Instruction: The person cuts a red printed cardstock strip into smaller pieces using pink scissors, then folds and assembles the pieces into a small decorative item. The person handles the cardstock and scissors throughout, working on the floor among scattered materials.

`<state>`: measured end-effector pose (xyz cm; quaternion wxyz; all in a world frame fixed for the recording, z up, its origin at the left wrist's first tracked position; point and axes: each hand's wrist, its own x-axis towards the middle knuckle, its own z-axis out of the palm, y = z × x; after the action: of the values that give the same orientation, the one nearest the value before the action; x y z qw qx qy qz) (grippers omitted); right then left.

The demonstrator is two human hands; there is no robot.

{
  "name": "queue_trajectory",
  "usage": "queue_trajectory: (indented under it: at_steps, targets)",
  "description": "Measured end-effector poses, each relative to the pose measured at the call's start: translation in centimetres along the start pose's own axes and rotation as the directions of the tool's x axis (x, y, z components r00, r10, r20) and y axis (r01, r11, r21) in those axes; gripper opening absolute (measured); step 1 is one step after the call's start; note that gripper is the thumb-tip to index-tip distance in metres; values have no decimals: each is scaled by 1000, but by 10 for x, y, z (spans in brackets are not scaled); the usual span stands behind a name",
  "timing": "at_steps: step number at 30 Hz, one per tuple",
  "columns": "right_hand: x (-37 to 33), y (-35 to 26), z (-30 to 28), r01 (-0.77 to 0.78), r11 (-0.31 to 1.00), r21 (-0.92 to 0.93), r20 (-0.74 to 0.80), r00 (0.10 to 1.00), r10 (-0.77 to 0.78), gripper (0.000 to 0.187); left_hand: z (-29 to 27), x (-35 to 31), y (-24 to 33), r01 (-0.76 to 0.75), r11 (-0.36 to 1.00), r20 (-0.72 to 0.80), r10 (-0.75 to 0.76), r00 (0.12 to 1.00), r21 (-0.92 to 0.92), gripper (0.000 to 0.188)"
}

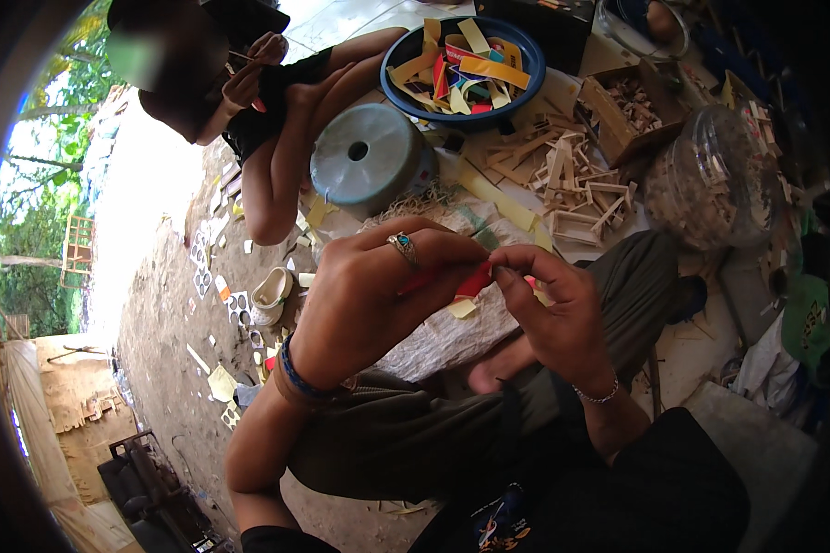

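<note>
My left hand (383, 290) is raised above my lap, fingers closed around a red strip (475, 282) that looks like stiff card or paper. Most of the strip is hidden behind those fingers. At its right end, the thumb and forefinger of my right hand (555, 318) pinch the edge. The fingertips of both hands nearly meet there. A pale yellow scrap (461, 309) shows just below the strip. Beneath my hands lies a whitish woven sack (420, 348) in front of my crossed legs.
A blue basin (461, 120) holds coloured card strips. Beside it stands a grey-blue round stool (341, 175). Small wooden frames (576, 189), a cardboard box (609, 120) and a clear tub (710, 180) are at right. Another person (272, 180) sits far left; a clog (272, 293) lies nearer.
</note>
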<state>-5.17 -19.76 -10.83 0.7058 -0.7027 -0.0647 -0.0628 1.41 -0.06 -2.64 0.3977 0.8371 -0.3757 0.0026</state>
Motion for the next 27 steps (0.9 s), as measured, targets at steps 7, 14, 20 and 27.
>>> queue_trajectory:
  at_steps: [7,14,20,27]
  targets:
    - [2,0,-1,62,998,-8,-24,998,-62,19,-1,-2,0,36,999,-24,-37,999,-16,22]
    - [1,-9,-6,31,998,-56,12,999,-31,16,-1,-2,3,65,997,9,-64,998,-43,22]
    - [3,-4,-4,55,997,-59,14,998,-54,19,1,-1,3,41,998,-1,-41,999,-55,22]
    - [2,-5,-4,50,994,-94,32,998,-47,18,2,1,4,34,999,10,-34,999,-31,21]
